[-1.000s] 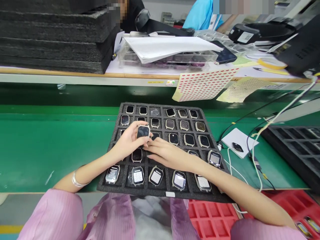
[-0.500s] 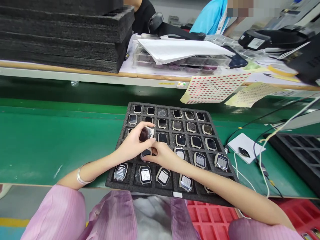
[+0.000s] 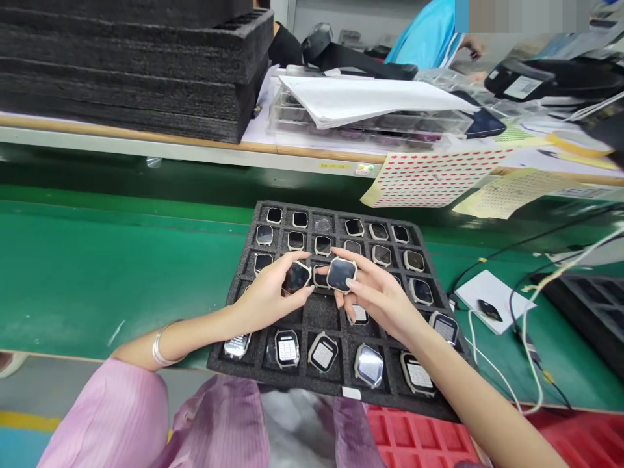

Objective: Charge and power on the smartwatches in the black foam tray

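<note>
My left hand grips a smartwatch body with a dark screen, thumb and fingers at its edges. In my right hand is another strapless smartwatch, its dark face turned up and my thumb on its lower right corner. Both hands are over a black foam tray, close to each other. The tray's compartments hold many such watches. Along its front row, several screens are lit with white patterns or text, like this watch. My hands and forearms hide some compartments.
A stack of black foam trays stands on the raised shelf, beside papers on clear plastic boxes. Cables and a white sheet lie to the right. Red trays are below the table edge. A co-worker's blue sleeve shows behind.
My right hand has lifted a smartwatch from the tray and moved right with it. My left hand still holds its watch, now slightly lower. The camera view has shifted a little.
</note>
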### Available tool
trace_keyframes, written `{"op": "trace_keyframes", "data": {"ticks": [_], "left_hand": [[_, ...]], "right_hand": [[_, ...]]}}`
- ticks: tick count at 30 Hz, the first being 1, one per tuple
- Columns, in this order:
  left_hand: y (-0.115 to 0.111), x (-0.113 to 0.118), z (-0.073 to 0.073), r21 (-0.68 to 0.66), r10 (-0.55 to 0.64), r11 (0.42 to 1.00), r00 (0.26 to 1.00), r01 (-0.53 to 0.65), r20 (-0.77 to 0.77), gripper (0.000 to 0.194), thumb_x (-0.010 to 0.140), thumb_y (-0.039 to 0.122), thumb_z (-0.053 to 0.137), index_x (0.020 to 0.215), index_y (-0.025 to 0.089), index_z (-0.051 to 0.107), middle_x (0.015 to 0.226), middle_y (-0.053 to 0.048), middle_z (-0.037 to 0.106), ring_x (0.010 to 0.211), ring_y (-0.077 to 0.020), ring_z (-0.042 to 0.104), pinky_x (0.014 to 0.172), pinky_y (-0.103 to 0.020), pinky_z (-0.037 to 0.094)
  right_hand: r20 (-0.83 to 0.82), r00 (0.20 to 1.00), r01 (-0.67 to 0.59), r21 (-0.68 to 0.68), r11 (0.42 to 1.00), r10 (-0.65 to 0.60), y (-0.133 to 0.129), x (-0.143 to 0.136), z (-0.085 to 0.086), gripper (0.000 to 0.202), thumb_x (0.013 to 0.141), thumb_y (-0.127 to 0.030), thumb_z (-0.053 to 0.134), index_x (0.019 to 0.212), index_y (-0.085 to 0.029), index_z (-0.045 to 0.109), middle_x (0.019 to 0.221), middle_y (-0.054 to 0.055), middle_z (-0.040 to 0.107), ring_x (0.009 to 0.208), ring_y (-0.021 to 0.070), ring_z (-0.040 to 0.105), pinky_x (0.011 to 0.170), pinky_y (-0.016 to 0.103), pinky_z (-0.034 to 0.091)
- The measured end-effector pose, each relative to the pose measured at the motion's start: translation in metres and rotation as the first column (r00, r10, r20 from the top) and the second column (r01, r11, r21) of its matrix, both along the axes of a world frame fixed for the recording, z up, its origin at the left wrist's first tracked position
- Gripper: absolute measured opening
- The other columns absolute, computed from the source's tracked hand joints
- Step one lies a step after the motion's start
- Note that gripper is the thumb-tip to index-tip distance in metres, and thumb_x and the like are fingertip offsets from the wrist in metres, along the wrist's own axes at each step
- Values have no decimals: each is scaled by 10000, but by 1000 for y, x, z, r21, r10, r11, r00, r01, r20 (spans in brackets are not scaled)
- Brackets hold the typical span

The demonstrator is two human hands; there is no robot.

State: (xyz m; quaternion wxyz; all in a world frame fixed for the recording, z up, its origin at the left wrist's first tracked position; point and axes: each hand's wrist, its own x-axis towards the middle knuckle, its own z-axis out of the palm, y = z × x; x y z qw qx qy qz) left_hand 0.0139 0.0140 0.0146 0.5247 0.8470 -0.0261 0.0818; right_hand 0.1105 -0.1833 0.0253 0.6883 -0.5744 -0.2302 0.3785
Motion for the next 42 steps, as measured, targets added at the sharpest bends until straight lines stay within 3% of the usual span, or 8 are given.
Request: {"op": "trace_keyframes", "data": {"ticks": [7, 16, 21, 26, 37, 42], "left_hand": [[-3, 0, -3, -110, -59, 992, 998, 59, 9, 450, 811, 186, 586, 1244, 187, 466, 1225, -75, 566, 1116, -216, 530, 984, -349, 393], [-7, 0, -9, -301, -133, 949, 983, 88, -130, 444, 800, 175, 577, 1232, 165, 478, 1099, -73, 607, 955, -204, 585, 836, -324, 464], [-8, -3, -5, -244, -155, 963, 978, 117, -140, 423, 803, 165, 550, 1219, 172, 476, 961, -36, 612, 777, -153, 573, 722, -277, 459], [-10, -9, 1, -184, -225, 961, 970, 206, -93, 428, 811, 135, 509, 1229, 199, 449, 1016, -26, 616, 851, -161, 565, 764, -268, 443], [-8, -5, 1, -151, -147, 979, 988, 138, -52, 417, 807, 163, 519, 1220, 177, 459, 954, -28, 609, 809, -158, 561, 753, -265, 451], [-6, -4, 0, -124, -166, 980, 985, 159, -50, 386, 819, 203, 529, 1201, 184, 473, 967, -25, 608, 809, -156, 559, 755, -263, 442]], "right_hand": [[-86, 996, 11, 63, 998, -5, 1, -7, -4, 397, 865, -233, 637, 1253, -228, 555, 1046, 88, 654, 599, 114, 606, 519, 238, 523], [-167, 983, -57, 134, 989, 79, -2, -7, -7, 389, 859, -279, 646, 1230, -197, 563, 1004, 120, 687, 543, 126, 628, 440, 216, 490], [-192, 976, -73, 149, 986, 102, -2, -8, -9, 388, 838, -237, 664, 1214, -198, 575, 1007, 109, 693, 549, 132, 640, 473, 234, 508], [-161, 983, -74, 110, 991, 91, -3, -10, -7, 395, 823, -229, 671, 1206, -181, 588, 999, 109, 696, 541, 135, 643, 497, 255, 523], [-96, 993, -68, 55, 996, 73, -4, -11, -8, 346, 832, -220, 645, 1172, -173, 608, 936, 90, 684, 494, 103, 604, 431, 211, 487], [-85, 994, -61, 32, 998, 64, -3, -12, -7, 360, 824, -229, 657, 1176, -168, 605, 915, 83, 683, 488, 101, 594, 415, 204, 474]]}}
